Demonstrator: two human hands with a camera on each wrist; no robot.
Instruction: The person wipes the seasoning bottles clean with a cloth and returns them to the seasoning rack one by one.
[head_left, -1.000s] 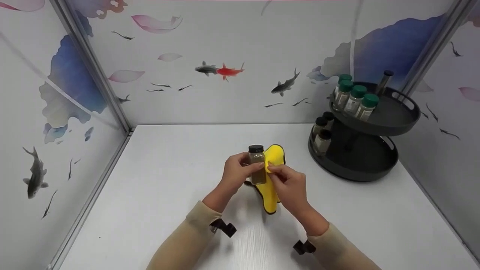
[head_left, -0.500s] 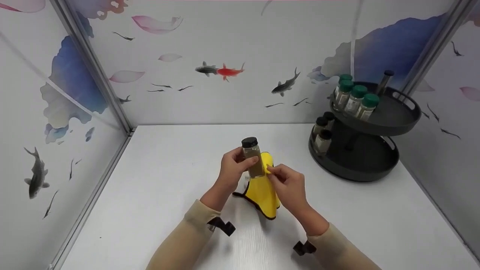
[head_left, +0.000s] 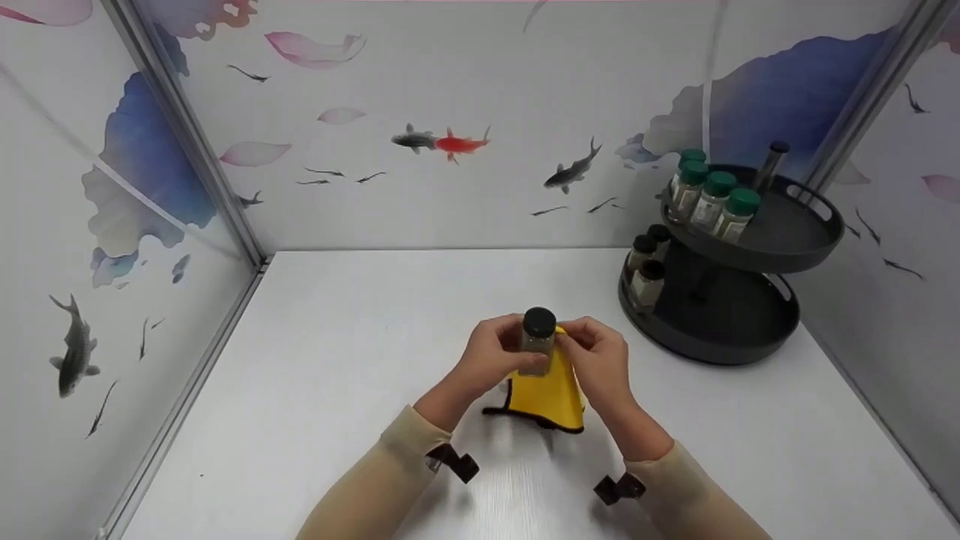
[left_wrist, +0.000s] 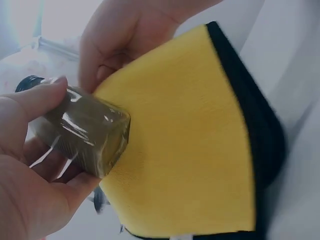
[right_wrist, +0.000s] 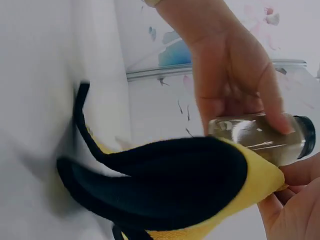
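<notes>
My left hand (head_left: 491,350) grips a square clear spice jar (head_left: 537,343) with a black cap and brownish contents, thumb across its front. In the left wrist view the jar (left_wrist: 82,127) lies slantwise, its base against a yellow cloth (left_wrist: 180,135) edged in black. My right hand (head_left: 600,358) pinches the cloth near its top, close beside the jar, and the rest of it hangs down. The right wrist view shows the cloth's dark reverse side (right_wrist: 165,185) folded, with the jar (right_wrist: 265,137) behind it in the left hand's fingers. My right fingertips are partly hidden by the cloth.
A black two-tier round rack (head_left: 712,345) stands at the right back of the white table (head_left: 360,330). Its upper tier bears several green-capped jars (head_left: 716,199) and a dark slim tube (head_left: 771,166). Black-capped jars (head_left: 646,285) stand on the lower tier. Patterned panels enclose the table.
The jar first tilted and rose leftward, then came down and to the right, its cap now tipped toward the camera. The right hand moved slightly up and right; the cloth shifted with it.
</notes>
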